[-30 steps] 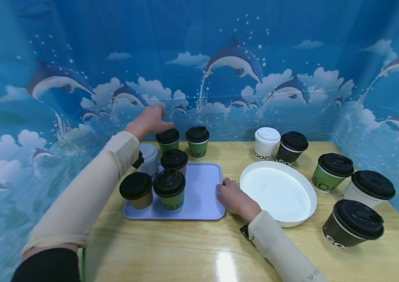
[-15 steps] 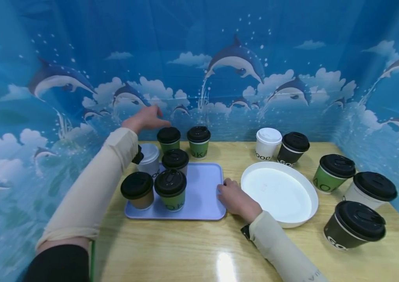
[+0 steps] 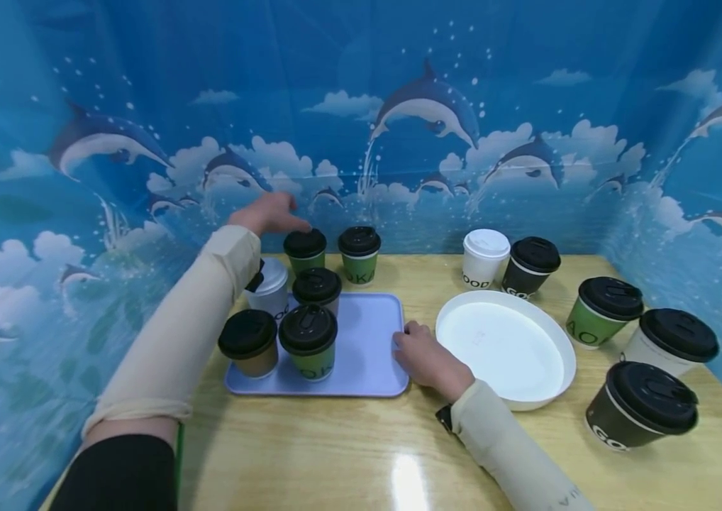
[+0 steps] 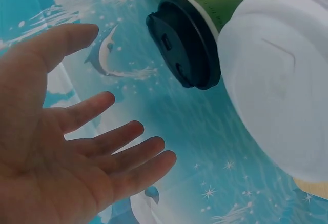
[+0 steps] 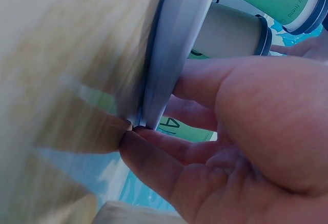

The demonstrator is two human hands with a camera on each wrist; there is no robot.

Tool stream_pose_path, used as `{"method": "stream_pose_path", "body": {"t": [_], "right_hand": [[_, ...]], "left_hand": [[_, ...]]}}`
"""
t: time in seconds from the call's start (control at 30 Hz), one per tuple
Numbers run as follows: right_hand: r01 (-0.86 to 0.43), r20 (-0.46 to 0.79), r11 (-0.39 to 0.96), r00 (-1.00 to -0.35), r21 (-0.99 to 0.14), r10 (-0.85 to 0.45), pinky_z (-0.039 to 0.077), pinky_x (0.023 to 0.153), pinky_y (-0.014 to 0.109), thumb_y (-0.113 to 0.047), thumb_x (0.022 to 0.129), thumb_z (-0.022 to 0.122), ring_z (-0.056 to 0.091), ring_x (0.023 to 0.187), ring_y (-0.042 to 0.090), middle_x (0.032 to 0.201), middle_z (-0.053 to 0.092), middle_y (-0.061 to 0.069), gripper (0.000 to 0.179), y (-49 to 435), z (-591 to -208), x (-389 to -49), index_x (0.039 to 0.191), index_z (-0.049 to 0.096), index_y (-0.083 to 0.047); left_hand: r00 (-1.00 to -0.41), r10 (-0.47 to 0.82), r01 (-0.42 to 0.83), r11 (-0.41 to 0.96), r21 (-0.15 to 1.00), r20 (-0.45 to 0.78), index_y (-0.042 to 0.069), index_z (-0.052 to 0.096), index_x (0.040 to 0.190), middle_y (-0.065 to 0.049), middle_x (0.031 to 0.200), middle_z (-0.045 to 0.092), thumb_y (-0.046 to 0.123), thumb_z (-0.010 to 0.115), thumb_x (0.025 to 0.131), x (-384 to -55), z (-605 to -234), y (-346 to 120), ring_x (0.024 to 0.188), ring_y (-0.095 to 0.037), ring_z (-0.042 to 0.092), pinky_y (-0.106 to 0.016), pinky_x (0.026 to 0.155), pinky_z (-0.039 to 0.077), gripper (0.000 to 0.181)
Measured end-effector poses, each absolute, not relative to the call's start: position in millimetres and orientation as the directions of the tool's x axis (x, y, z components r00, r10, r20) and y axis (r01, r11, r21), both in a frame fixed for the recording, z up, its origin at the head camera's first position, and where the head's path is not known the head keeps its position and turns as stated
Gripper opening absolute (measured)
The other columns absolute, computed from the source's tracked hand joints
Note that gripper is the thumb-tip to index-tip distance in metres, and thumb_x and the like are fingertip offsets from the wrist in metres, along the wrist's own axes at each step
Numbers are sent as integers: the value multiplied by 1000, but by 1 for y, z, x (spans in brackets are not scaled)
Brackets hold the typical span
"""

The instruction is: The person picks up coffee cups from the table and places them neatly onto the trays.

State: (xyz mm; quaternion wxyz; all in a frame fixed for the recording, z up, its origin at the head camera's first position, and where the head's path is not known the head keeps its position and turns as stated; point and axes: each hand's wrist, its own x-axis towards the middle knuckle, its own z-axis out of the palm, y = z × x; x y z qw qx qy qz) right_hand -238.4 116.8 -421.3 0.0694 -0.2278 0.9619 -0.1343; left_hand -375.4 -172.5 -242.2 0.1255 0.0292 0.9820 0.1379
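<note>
Dolphin-print blue backdrop behind a glossy wooden desk [image 3: 310, 454]. Left hand [image 3: 267, 214], upper left of centre, hovers over a green cup with black lid [image 3: 305, 250] at the desk's back edge; fingers [image 4: 130, 134] straight and spread, holding nothing. Right hand [image 3: 425, 359], centre frame, grips the right edge of the lavender tray [image 3: 367, 355], fingers [image 5: 154, 155] curled round its rim. Four lidded cups stand on the tray's left half. White round dish [image 3: 506, 349] just right of the hand.

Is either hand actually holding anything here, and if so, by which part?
The right hand holds the blue tray by its right edge. The left hand is spread open above a green cup and holds nothing.
</note>
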Motion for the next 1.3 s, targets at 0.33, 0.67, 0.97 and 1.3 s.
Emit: {"method": "stream_pose_path", "body": {"t": [0.33,0.67,0.97,1.3], "right_hand": [[-425,-83,867,-885,-262,-459,51,97,53,-16,107,54,57,117,42,132,55,30,34,117,-424,-241,133,64,5],[-435,-81,861,-880,-262,-469,52,96,52,-16,108,52,57,116,42,131,55,31,35,117,-423,-240,132,64,6],[-426,-81,861,-883,-279,-463,52,96,53,-14,107,54,57,115,43,129,56,32,32,118,-422,-238,129,65,6],[-415,-93,867,-886,-277,-454,52,97,53,-16,107,53,56,118,42,132,55,31,34,118,-421,-240,132,64,5]], "left_hand": [[-966,97,33,966,255,-241,6,38,156,-21,158,40,43,64,100,-380,-255,-162,140,-40,43,-58,111,39,72],[-951,66,12,984,177,-303,9,30,161,-21,162,36,49,63,99,-376,-264,-156,144,-41,39,-61,111,39,80],[-954,50,9,990,139,-297,11,25,164,-22,164,32,52,65,97,-380,-279,-145,146,-42,37,-61,111,38,88],[-949,-2,-44,991,127,-314,10,26,163,-23,161,37,53,67,96,-388,-287,-148,144,-43,40,-60,111,40,90]]}}
